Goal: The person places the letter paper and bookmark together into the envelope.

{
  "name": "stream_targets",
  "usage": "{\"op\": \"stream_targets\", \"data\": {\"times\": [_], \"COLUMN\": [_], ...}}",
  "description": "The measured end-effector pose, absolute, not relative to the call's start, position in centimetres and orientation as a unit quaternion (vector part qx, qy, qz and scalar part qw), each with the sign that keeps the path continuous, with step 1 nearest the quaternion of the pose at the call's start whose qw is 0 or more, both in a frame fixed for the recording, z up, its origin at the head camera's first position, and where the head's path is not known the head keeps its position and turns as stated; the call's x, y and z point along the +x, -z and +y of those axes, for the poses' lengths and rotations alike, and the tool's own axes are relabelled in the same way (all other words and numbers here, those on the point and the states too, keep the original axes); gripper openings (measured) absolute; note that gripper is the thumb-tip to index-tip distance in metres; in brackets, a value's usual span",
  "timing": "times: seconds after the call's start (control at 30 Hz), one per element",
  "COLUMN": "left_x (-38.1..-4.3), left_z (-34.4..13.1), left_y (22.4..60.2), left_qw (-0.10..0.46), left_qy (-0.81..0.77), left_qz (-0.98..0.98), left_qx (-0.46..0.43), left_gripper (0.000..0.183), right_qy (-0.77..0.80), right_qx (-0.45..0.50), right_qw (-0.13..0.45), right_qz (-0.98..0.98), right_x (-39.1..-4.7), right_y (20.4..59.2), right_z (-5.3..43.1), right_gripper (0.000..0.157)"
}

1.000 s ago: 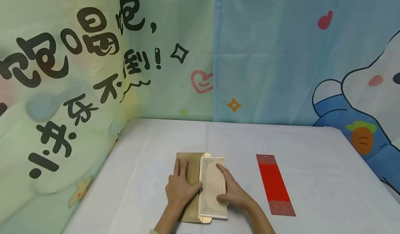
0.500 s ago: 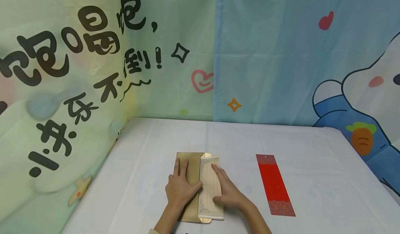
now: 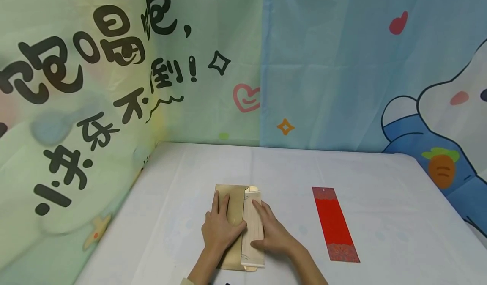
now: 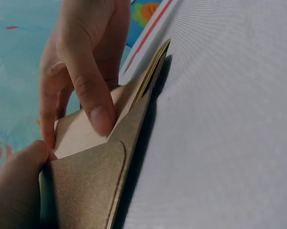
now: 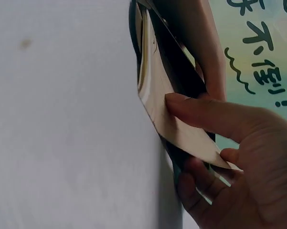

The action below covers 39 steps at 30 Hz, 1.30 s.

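On the bench (image 3: 171,217), one gold envelope (image 3: 236,209) lies with its mouth toward the right-hand side; it contains part of the pale paper (image 3: 248,223), whose remaining width projects from the mouth above the flap (image 3: 250,269). One red strip (image 3: 335,225) lies well apart, to the right. Two hands engage the envelope and paper. The left hand (image 3: 222,232) rests on the envelope, grip spread, fingers extended, thumb at the mouth's edge. The right hand (image 3: 274,234) has its grip clamped on the paper, thumb opposing fingers. The right wrist view shows a dark gap between envelope and paper, plus layered edges whose number cannot be told; the head view does not reveal the gap. Only the head view shows the red strip.
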<state>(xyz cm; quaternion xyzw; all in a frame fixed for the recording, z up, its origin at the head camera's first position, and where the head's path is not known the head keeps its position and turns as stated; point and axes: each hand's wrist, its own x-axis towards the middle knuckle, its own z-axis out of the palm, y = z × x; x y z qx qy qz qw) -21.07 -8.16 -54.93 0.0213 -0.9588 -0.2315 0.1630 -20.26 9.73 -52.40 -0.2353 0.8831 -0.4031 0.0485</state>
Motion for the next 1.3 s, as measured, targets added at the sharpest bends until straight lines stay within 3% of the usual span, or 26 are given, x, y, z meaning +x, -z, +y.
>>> {"op": "stream_targets", "data": {"times": [0.37, 1.3], "left_x": [-21.05, -20.91], "left_z": [-8.08, -8.13], "left_y": [54.66, 54.75], "left_qw": [0.16, 0.145], "left_qy": [0.226, 0.22], "left_qz": [-0.961, -0.965], "left_qx": [0.023, 0.02], "left_gripper": [0.087, 0.088], "right_qy": [0.385, 0.249], "right_qx": [-0.22, -0.226], "right_qw": [0.018, -0.045], "right_qz": [0.896, 0.941], "right_x": [-20.47, -20.5], "right_y": [52.49, 52.82], "right_z": [10.13, 9.33], "right_gripper": [0.115, 0.112]}}
